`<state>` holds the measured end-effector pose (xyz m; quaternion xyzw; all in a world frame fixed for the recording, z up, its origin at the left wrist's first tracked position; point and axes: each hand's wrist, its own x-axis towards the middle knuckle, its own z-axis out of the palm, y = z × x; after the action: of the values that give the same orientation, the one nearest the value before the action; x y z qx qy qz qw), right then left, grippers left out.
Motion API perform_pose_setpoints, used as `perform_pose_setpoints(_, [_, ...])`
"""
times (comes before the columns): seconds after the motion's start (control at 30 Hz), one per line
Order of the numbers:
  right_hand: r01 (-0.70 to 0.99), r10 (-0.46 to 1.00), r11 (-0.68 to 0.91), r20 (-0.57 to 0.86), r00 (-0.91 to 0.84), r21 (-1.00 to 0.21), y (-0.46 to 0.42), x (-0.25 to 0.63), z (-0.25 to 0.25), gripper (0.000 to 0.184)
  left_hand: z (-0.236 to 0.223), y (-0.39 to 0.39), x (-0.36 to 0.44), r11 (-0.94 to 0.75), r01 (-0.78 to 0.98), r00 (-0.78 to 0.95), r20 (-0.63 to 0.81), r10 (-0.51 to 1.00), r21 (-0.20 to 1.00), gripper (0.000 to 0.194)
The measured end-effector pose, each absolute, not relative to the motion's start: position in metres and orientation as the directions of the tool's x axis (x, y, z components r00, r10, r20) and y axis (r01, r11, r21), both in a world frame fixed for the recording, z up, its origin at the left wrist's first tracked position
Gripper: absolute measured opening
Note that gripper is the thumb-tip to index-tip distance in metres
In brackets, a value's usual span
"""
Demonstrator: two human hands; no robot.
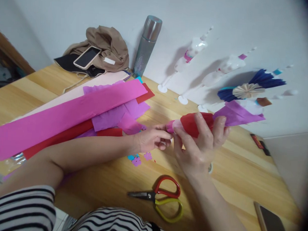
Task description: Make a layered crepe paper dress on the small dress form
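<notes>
1. Pale wooden tabletop (232, 179) meets a plain white wall (198, 9), with slender white figures on disc bases (183, 64) along it.
2. Slim figure wrapped in pink, red and purple paper (236, 113): raised above the tabletop, tilted, between both hands.
3. Left hand (150, 140) pinches its narrow pink end, apparently for steadiness; right hand (198, 152) curls round the red section, fingers fanned — likely keeping the wrap snug.
4. Scissors with red and yellow handles (150, 196) lie near the body, presumably for easy reach. Long magenta paper strip (75, 109) tops other sheets at left.
5. Brands, labels, writing — none legible; grey metal flask (146, 44) bears an unclear pattern.
</notes>
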<state>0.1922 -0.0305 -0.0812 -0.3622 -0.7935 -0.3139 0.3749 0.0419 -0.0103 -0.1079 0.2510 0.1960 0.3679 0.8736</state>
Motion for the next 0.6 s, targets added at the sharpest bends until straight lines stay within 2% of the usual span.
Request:
perform_pose_setpoints(0.2, [0.794,0.370,0.574,0.803,-0.467,0.197,-0.039,0.194,-0.073,0.027,-0.109,-0.012,0.042,0.604,-0.567,0.616,-0.199,0.762,0.560,0.016])
perform_pose_setpoints(0.33, [0.831,0.356,0.503,0.819,-0.450,0.239,-0.043,0.193,-0.071,0.029,-0.109,-0.011,0.042,0.605,-0.567,0.609,-0.210,0.765,0.559,0.010])
perform_pose_setpoints(0.6, [0.844,0.373,0.480,0.815,-0.443,0.239,-0.040,0.192,-0.077,0.022,-0.113,-0.008,0.045,0.600,-0.568,0.609,-0.203,0.767,0.564,0.012])
